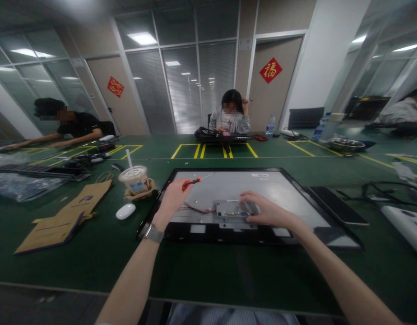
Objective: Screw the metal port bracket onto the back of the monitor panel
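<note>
My left hand is closed around a screwdriver with an orange and black handle, its thin shaft pointing right and slightly up. Below it lies a flat display panel with a grey back and black frame, on the table. A small metal housing with connectors on its near side sits at the panel's lower middle. My right hand curves its fingers and thumb round the housing's right end, partly hiding it. Thin wires run from the housing to the left, beneath my left hand.
Left of the panel are a lidded cup with straw, a white mouse and a brown paper bag. At right lie a black phone-like slab, cables and a white device. People sit across the green table.
</note>
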`<state>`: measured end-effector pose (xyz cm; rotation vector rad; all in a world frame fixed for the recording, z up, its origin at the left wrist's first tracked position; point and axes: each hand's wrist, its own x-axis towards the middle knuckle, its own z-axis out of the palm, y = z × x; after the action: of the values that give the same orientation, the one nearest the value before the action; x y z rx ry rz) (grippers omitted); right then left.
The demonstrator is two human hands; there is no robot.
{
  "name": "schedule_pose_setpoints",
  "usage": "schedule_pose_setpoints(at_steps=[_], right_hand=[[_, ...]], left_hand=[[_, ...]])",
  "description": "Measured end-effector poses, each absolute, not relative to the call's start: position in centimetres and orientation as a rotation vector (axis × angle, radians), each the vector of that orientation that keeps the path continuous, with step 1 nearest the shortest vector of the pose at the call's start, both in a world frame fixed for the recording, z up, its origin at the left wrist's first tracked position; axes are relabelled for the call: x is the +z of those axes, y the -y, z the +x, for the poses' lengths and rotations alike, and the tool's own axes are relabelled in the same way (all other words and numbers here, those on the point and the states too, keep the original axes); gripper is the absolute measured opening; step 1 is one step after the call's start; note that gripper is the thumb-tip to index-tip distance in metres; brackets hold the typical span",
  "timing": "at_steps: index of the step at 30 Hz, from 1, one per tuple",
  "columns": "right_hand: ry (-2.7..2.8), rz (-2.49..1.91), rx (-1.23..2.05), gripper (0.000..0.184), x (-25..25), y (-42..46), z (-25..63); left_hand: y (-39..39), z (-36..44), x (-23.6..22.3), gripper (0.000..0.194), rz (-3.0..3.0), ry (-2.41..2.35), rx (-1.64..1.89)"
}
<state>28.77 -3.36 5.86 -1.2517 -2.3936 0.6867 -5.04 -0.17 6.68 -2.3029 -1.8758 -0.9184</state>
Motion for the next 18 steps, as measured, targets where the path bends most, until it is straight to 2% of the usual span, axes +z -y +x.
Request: schedule_pose_setpoints(at_steps=[10,18], right_hand=[[2.440,-1.279,0.571,0.039,6.55,3.98,27.96],[2.442,-1.291,0.612,0.037,6.47,4.12,27.80]], left_hand=[[-0.07,-4.84,6.29,0.020,-2.327,1.813,-0.906],[0.06,-4.95,6.21,0.021,-2.342,1.823,-0.893]])
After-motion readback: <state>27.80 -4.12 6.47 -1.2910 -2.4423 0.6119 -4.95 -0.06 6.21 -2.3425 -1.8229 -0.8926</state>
